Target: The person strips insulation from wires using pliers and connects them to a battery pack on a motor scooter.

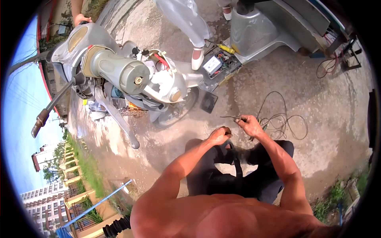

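Thin dark cable [228, 116] juts from the pinched fingers of the right hand [249, 125], held above sunlit ground [333, 95]. Its free end points left, the short visible length running nearly crosswise. The left hand [219, 136] is curled just below and to the left; whether it grips anything cannot be told. Light and springy by its look, hardly fragile, the cable should be easiest to pinch close behind the tip. Loops of similar cable [285, 115] lie beyond the right hand, any join unclear.
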A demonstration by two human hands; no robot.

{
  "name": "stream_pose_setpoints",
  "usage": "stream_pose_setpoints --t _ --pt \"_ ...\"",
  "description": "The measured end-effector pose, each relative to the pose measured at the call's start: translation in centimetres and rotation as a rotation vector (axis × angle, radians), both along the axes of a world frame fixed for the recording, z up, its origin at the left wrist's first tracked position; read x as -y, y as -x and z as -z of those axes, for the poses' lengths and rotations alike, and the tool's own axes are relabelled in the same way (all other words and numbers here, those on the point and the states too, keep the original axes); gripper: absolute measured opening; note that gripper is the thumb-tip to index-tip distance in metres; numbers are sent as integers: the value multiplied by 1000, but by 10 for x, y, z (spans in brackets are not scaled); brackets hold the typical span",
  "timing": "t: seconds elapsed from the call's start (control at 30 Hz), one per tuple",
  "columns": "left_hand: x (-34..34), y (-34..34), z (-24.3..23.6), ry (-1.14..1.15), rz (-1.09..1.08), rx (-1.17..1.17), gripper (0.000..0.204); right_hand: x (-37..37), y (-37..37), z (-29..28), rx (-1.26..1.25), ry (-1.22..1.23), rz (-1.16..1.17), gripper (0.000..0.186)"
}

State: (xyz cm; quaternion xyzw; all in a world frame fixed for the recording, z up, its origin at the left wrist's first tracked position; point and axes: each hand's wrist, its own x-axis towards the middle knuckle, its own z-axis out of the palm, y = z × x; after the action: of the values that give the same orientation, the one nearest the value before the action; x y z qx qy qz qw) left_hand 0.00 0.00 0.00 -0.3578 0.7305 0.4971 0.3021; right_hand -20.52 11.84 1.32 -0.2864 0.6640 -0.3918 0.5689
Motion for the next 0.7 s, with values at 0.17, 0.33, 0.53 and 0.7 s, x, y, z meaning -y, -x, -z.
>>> stream_pose_setpoints --t 0.17,0.33,0.53,0.7 --pt "44 21 221 286 193 -328 29 25 27 144 -165 65 -102 30" --pt "55 22 305 468 263 -238 32 80 34 205 -363 194 -324 27" --pt "73 60 84 463 -58 -746 22 113 42 203 -323 243 -118 28" --pt "128 18 -120 1802 -227 -1404 43 117 89 265 -405 224 -22 26"
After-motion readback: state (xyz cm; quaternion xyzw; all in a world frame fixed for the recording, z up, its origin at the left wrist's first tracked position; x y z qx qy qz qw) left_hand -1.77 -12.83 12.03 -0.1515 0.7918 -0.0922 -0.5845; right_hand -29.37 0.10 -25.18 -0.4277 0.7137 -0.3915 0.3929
